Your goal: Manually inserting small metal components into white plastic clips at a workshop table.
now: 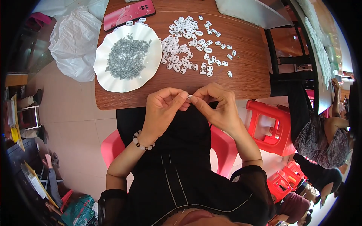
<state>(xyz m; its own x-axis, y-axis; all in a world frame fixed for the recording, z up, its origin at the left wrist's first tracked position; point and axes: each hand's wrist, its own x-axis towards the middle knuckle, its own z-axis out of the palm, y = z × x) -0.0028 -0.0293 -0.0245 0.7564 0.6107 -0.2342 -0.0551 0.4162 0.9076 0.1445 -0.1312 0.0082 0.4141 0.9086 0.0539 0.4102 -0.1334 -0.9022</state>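
Just above the near edge of the wooden table, my left hand and my right hand meet fingertip to fingertip. Both are closed in a pinch on one small white plastic piece, mostly hidden by the fingers. Whether a metal pin is also held there is too small to tell. Beyond my hands lies a scatter of white two-holed plastic pieces, heaped at the left and looser toward the right. Left of them stands a white wavy-rimmed plate bearing a pile of small grey metal pins or screws.
A pink-red phone lies at the table's far left, with a few white pieces beside it. A white plastic bag bulges left of the table. Red plastic stools stand at the right, where other people sit.
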